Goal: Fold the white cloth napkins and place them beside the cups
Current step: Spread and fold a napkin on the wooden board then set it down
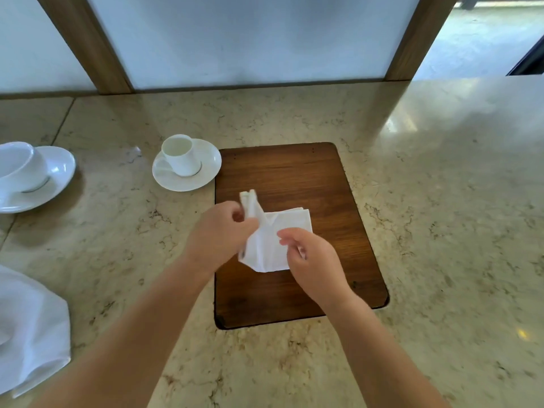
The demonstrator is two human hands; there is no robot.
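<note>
A small white cloth napkin, partly folded, lies on a dark wooden board. My left hand pinches its left corner and lifts that corner upright. My right hand is over the napkin's right side with curled fingers pinching its lower right edge. A white cup stands on a saucer just left of the board's far corner. A second cup on a saucer stands at the far left edge.
A loose pile of white cloth lies on the marble counter at the lower left. Wooden window posts rise behind the counter's far edge.
</note>
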